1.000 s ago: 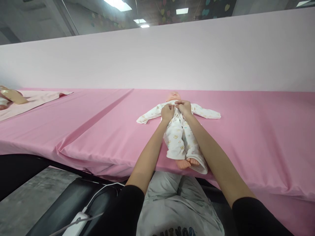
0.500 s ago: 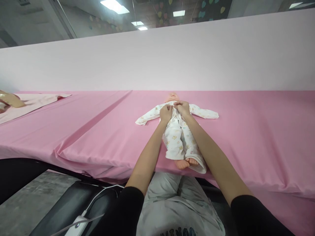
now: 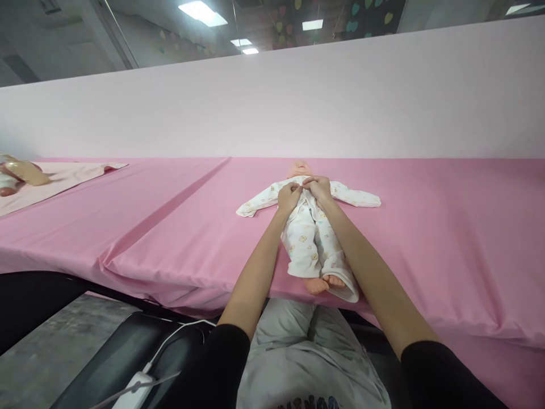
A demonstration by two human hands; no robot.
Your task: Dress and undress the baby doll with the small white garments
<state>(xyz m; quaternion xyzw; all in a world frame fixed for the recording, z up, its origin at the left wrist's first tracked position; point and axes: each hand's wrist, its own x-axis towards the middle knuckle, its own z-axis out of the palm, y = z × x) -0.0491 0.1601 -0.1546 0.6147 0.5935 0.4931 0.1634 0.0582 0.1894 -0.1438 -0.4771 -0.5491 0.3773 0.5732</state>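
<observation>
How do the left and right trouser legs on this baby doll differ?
The left trouser leg ends higher, while the right trouser leg reaches nearer the table's front edge. The right one's hem spreads out beside the feet; the left one's stops just above them. Both are white with a small print.

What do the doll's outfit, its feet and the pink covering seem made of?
The outfit looks like matte cotton knit, from its soft folds. The feet seem smooth vinyl or soft plastic, judging by the moulded toes. The pink covering looks like faintly glossy fabric, wrinkled and draped; fibre unclear.
</observation>
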